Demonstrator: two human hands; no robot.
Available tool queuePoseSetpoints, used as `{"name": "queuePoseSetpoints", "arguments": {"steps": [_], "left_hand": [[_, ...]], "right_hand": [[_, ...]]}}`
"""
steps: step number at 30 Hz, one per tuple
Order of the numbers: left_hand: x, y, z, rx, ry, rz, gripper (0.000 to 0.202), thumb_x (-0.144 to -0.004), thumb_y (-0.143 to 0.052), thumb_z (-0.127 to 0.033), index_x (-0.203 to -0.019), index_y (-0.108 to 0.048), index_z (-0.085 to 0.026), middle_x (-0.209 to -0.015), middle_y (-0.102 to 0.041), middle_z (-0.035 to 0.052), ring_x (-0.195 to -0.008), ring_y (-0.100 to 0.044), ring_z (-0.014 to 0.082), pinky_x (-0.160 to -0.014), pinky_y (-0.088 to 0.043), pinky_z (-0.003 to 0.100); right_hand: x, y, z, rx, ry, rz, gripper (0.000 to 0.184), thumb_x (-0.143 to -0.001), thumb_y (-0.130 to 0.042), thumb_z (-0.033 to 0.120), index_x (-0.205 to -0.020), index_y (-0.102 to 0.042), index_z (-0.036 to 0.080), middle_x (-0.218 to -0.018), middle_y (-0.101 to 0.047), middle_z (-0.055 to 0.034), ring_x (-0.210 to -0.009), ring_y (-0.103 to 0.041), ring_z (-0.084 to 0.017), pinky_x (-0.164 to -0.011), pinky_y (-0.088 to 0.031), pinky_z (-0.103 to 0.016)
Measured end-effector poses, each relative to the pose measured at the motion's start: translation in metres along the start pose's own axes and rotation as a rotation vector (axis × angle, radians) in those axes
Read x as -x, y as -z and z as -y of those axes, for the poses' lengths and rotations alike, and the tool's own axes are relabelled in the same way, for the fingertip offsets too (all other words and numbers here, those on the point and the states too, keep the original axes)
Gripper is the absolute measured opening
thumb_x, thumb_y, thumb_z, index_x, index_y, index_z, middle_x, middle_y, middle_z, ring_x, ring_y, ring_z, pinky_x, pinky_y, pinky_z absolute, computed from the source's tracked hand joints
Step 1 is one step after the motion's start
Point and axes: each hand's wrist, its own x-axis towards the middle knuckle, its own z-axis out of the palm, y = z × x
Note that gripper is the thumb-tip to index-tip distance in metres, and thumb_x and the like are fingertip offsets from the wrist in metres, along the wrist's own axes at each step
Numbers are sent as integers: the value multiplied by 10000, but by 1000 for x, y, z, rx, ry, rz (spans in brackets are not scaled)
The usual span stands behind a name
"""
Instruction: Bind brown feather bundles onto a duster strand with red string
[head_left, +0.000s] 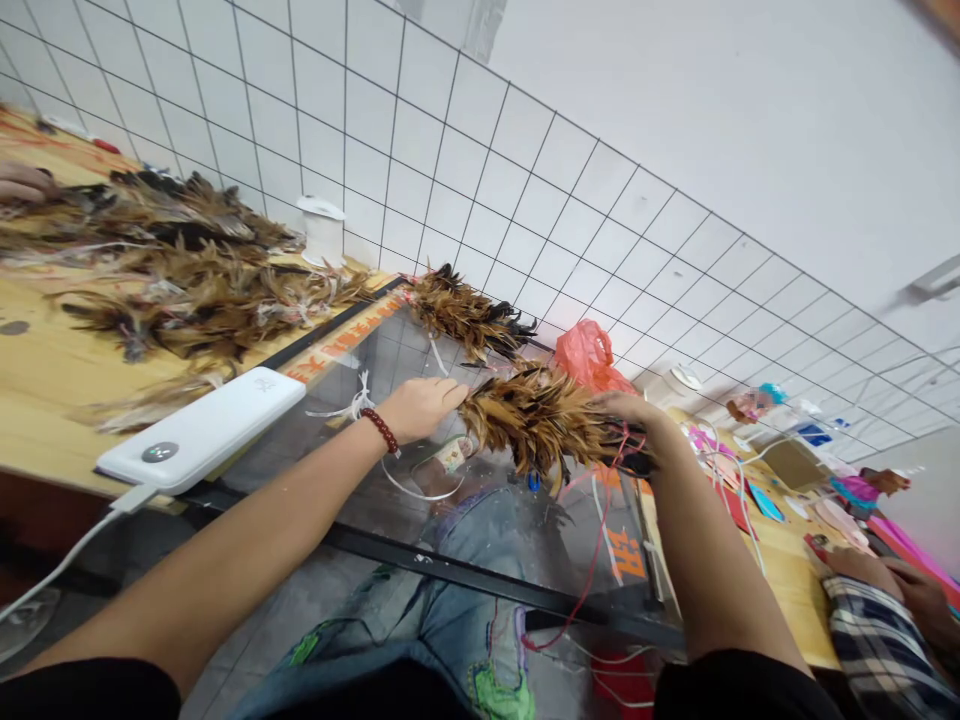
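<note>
I have the left hand [421, 408] and right hand [636, 415] apart, clamped on opposite ends of the feather strip [534, 420] near the right edge of the surface [386, 362].

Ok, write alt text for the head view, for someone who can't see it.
A person's left hand and right hand are at opposite ends of a brown feather strip above a clear tabletop. Another feather strip lies beyond it, near a red bag; a white power bank rests to the left.
</note>
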Motion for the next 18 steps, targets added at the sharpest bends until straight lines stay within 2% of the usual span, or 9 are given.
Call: {"name": "queuePoseSetpoints", "arguments": {"steps": [2,4,7,9,12,14,16,18], "left_hand": [[0,0,1,137,66,-31,237,-732,-535,-65,-905,-628,-199,-867,-568,108,-876,-535,257,-712,-385,280],[0,-1,-1,341,179,-101,206,-715,-570,-63,-862,-618,-199,-825,-571,86,-860,-546,247,-684,-387,258],[-4,-3,-6,752,358,-228,155,-707,-619,-60,-795,-592,-184,-728,-552,42,-732,-544,188,-587,-371,205],[-7,-2,-7,1036,472,-244,123,-735,-630,-80,-730,-543,-167,-655,-513,13,-561,-466,116,-479,-312,167],[-10,1,-5,1406,607,-120,174,-809,-600,-150,-695,-468,-156,-561,-397,-37,-402,-260,44,-371,-162,132],[-10,6,-4,1583,645,-48,140,-867,-526,-188,-741,-488,-141,-548,-333,-54,-383,-216,36,-347,-134,125],[-10,10,-4,1679,676,-54,147,-909,-437,-188,-813,-525,-120,-555,-305,-57,-382,-222,38,-335,-159,118],[-9,15,-5,1703,724,-99,179,-925,-389,-178,-844,-535,-112,-558,-295,-55,-380,-224,37,-327,-172,112]], "right_hand": [[22,15,-30,-54,-81,37,240,-626,-731,307,-471,-624,158,-481,-608,-47,-428,-493,-93,-474,-375,-255],[45,19,-54,-87,-141,69,300,-653,-722,374,-496,-624,138,-419,-530,-19,-377,-397,-49,-434,-286,-250],[77,13,-76,-167,-212,166,332,-519,-796,438,-566,-659,139,-382,-411,53,-348,-278,-46,-383,-195,-237],[97,8,-83,-255,-243,205,367,-495,-803,475,-611,-670,153,-407,-395,64,-364,-257,-55,-373,-179,-231],[122,2,-85,-331,-247,74,366,-541,-783,507,-633,-667,173,-419,-389,59,-379,-257,-66,-390,-187,-236],[136,-3,-85,-333,-218,-73,361,-557,-764,536,-611,-664,194,-413,-418,39,-379,-302,-92,-400,-228,-256],[145,-8,-87,-330,-171,-188,349,-557,-754,546,-605,-681,208,-470,-529,-8,-434,-434,-147,-442,-331,-291],[150,-13,-91,-319,-131,-286,322,-556,-759,520,-621,-706,208,-607,-646,-53,-567,-559,-205,-543,-428,-330]]}}
